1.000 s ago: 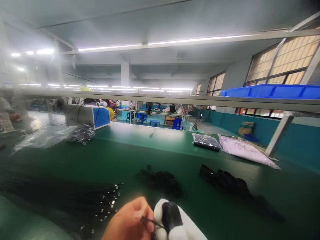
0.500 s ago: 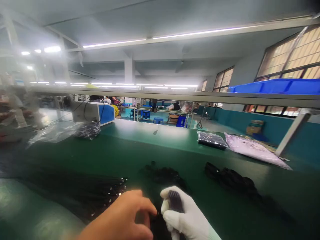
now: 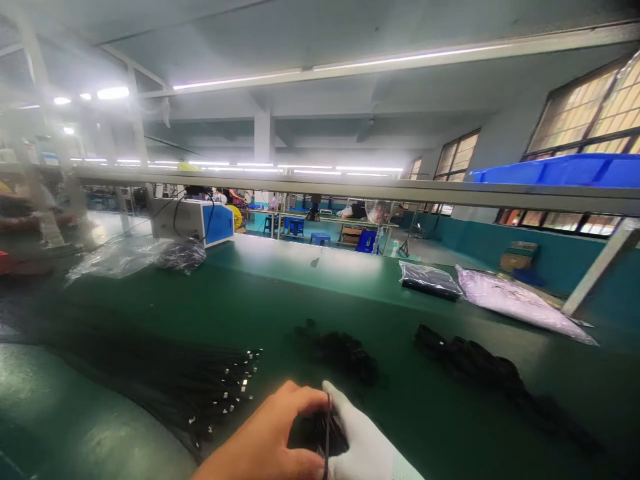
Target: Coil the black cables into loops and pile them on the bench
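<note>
My bare left hand (image 3: 273,430) and my white-gloved right hand (image 3: 367,440) meet at the bottom centre. Wrapped in the right hand's fingers is a dark bundle of black cable (image 3: 339,433), partly hidden by both hands. My left fingertips and thumb pinch a thin black strand (image 3: 327,427) that runs upright across the bundle's front. To the left lies a long spread of black cables (image 3: 150,373) with small pale metal-looking ends. Just beyond the hands rests a heap of black cable bundles (image 3: 345,353).
More black bundles (image 3: 475,363) stretch along the right of the green tabletop (image 3: 240,300). At the back stand a blue-and-white machine (image 3: 219,225), clear plastic bags (image 3: 120,259), a dark bagged pack (image 3: 430,280) and a pale pink bag (image 3: 520,303). A shelf beam (image 3: 350,190) crosses above.
My left hand has moved right, up against my right hand, and now pinches a strand across the bundle. The right glove has turned, covering more of the bundle. The view has shifted slightly.
</note>
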Demonstrator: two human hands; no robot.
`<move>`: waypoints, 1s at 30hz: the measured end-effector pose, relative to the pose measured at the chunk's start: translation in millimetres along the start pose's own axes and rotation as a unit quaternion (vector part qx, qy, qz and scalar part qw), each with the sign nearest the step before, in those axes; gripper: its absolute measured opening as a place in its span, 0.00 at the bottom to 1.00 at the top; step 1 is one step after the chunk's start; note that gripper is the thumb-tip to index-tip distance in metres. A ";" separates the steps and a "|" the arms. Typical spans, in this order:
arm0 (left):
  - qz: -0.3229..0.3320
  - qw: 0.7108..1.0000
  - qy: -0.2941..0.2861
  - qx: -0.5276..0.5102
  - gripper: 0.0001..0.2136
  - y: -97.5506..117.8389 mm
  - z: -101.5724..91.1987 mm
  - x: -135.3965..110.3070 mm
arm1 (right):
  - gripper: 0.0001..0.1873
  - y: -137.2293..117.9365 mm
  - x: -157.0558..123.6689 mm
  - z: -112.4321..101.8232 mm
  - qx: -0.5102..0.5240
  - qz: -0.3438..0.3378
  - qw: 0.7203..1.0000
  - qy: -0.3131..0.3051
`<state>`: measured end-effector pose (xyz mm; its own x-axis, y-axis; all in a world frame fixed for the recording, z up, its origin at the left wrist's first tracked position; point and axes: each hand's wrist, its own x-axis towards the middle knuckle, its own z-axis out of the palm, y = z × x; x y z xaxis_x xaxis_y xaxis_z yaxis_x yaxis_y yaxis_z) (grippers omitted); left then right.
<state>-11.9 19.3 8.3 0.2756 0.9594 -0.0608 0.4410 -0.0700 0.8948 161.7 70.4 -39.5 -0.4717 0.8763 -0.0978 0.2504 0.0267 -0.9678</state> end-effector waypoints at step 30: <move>-0.022 0.898 0.039 -0.438 0.13 20.3 -13.8 11.6 | 0.31 -37.5 -28.7 0.7 0.389 -0.016 0.909 -0.147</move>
<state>-11.6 32.7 31.9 0.1977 0.9747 -0.1042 -0.4004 0.1773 0.8990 165.3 43.9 -0.5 -0.7023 0.7117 -0.0140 -0.3879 -0.3990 -0.8309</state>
